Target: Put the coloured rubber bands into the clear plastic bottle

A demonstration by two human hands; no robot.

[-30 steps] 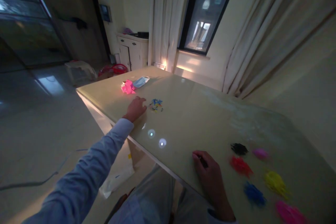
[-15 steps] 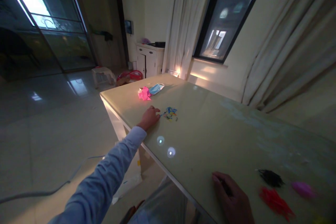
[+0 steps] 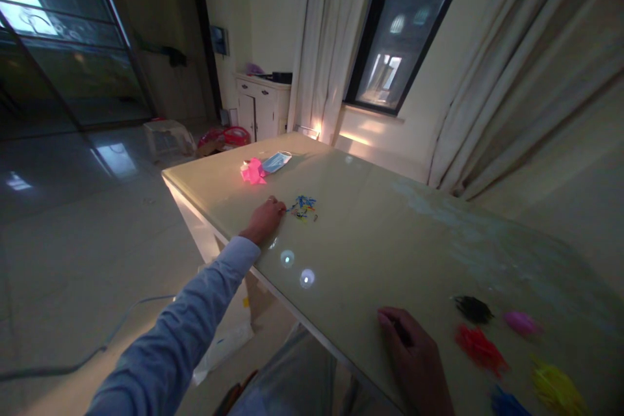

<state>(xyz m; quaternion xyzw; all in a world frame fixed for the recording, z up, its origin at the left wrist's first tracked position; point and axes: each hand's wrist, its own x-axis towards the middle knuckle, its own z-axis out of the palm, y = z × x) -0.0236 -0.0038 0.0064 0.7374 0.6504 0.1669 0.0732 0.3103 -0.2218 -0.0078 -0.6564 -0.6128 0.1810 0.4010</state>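
My left hand [image 3: 266,218] reaches across the table to a small pile of mixed, coloured band-like bits [image 3: 305,205], mostly blue, yellow and dark. Its thumb and fingers are pinched together at the pile's near left side, with a thin blue piece [image 3: 288,209] at the fingertips. Closer to me, my right hand [image 3: 414,357] rests on the table with its fingers curled in; whatever it might hold is hidden. To its right lie separate heaps by colour: black [image 3: 472,309], red [image 3: 481,348], purple-pink [image 3: 521,322], yellow [image 3: 556,387] and blue [image 3: 507,403].
Beyond the left hand, a crumpled pink item [image 3: 253,171] and a blue face mask [image 3: 277,162] lie on the table [image 3: 370,227]. A white stool [image 3: 168,136] and a white cabinet [image 3: 264,107] stand behind. A cable [image 3: 117,335] runs along the floor.
The left hand's fingers, spread half a second ago, are now drawn together in a pinch at the pile. The view has turned slightly right, bringing the yellow and blue heaps into sight.
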